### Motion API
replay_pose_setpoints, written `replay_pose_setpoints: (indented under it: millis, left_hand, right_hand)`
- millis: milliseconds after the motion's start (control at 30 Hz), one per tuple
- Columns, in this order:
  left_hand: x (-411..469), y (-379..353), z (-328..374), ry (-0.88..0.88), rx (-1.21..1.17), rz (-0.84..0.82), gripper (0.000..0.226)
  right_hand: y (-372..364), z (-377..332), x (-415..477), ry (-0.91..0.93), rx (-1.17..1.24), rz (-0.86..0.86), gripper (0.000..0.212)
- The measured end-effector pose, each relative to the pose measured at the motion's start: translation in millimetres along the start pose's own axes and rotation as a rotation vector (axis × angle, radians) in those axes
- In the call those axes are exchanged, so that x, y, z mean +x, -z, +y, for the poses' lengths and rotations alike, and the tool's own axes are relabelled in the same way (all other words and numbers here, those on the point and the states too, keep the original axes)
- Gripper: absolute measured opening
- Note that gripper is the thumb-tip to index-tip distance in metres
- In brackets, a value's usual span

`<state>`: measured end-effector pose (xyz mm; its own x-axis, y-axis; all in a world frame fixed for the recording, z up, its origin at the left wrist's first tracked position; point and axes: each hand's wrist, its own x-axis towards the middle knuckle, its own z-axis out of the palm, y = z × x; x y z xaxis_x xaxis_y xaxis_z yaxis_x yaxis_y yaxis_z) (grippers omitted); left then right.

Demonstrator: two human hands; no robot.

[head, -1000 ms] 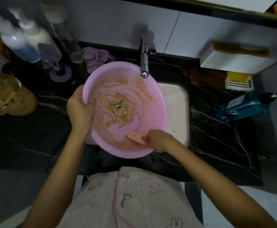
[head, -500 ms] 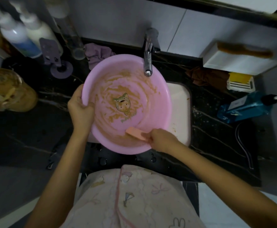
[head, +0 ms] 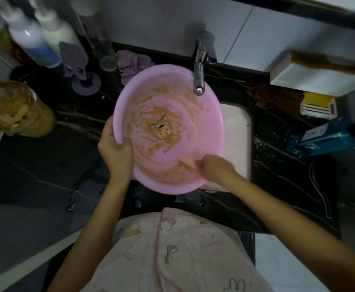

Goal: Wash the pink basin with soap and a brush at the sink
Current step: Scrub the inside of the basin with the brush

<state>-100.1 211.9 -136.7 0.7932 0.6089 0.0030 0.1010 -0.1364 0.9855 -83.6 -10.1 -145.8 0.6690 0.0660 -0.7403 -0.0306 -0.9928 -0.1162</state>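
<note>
Veined black counter [head: 46,165] — left hand [head: 115,152] grips smeared round basin [head: 206,123], right hand [head: 214,167] pinches pink soap [head: 186,162].

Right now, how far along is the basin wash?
Early. Done: the pink basin is held over the sink under the faucet, the left hand gripping its rim. In hand: the right hand presses a soap bar against the near inside wall. Left: brown smears cover most of the inside, no water visibly runs, and what looks like the brush lies untouched on the white box.
</note>
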Motion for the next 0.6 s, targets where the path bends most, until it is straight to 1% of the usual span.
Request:
replay_pose_setpoints:
  millis: [33,67,100,133,200,267,300,333,400,433,467,500,600]
  left_hand:
    - [-1.4,-0.6,-0.1,0.004,0.008,0.003,0.06]
    - [-2.2,-0.5,-0.5,0.0,0.014,0.009,0.06]
    - [-3.6,-1.3,-0.7,-0.003,0.011,0.017,0.059]
    - [-4.3,-1.9,-0.4,-0.007,0.004,0.026,0.059]
    - [-4.9,-3.7,1.7,-0.004,-0.009,0.033,0.059]
    - [-5.4,-3.4,0.9,0.0,-0.008,0.038,0.059]
    - [-5.8,-1.9,-1.1,0.003,0.0,0.041,0.059]
    - [-6.0,-0.2,-3.2,0.007,0.007,0.044,0.059]
    - [-6.3,3.5,-6.5,-0.001,0.007,0.053,0.058]
    - [-6.6,4.6,-6.9,-0.011,0.001,0.055,0.058]
    - [-6.7,4.3,-6.7,-0.021,-0.011,0.054,0.057]
    - [-7.4,3.1,-5.2,-0.03,-0.029,0.047,0.057]
    - [-8.9,0.1,-3.3,-0.048,-0.066,0.043,0.06]
  right_hand:
    - [10.7,4.7,6.6,-0.037,-0.112,0.074,0.026]
    - [17.5,8.1,10.7,-0.055,-0.174,0.134,0.026]
    - [20.8,9.1,12.2,-0.059,-0.178,0.149,0.028]
    - [20.8,6.5,12.0,-0.048,-0.119,0.101,0.026]
    - [13.8,-3.5,3.5,0.009,0.053,-0.103,0.028]
    - [10.9,-10.6,-5.5,0.089,0.14,-0.29,0.03]
    - [12.7,-9.9,-5.0,0.114,0.12,-0.301,0.031]
    - [15.9,-8.3,-1.8,0.119,0.079,-0.258,0.032]
    - [21.7,-2.2,8.3,0.045,-0.014,-0.109,0.038]
    - [21.3,0.3,12.3,0.0,-0.019,-0.079,0.038]
    - [20.1,-0.7,12.7,-0.016,-0.003,-0.082,0.037]
    - [18.1,-5.8,10.2,0.006,0.043,-0.123,0.036]
    - [3.0,-26.3,-6.5,0.17,0.199,-0.28,0.035]
